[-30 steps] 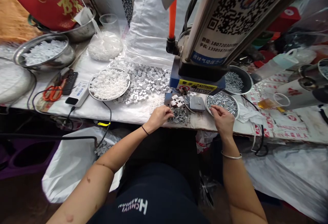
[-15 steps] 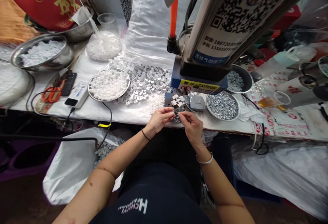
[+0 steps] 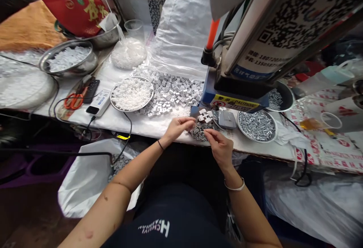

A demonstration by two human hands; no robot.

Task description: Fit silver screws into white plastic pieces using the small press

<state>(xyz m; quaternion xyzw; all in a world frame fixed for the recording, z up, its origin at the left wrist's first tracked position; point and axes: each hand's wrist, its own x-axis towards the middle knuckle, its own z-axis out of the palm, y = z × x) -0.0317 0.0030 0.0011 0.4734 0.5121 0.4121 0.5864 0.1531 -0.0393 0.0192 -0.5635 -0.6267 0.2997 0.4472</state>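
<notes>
Soft, even light fills the white plastic-covered workbench (image 3: 136,121), brightest and almost washed out on the tall white plastic sack (image 3: 181,24); shadows are faint. Small glints speckle the round steel dish of metal pins (image 3: 238,128). The left hand (image 3: 178,126) and right hand (image 3: 220,147), fingers pinched, are sharp at centre. The close grey press column with QR label (image 3: 286,24) is blurred. The brown floor (image 3: 34,210) below lies dim. Wide-angle distortion bends the edges.

A small assembly workshop: a pneumatic press (image 3: 244,62) with a yellow caution label (image 3: 236,102) stands on a plastic-covered bench (image 3: 121,121). Round metal trays (image 3: 132,94) of white plastic pieces, a heap of small grey parts (image 3: 172,92) and a dish of metal pins (image 3: 256,125) crowd around it
</notes>
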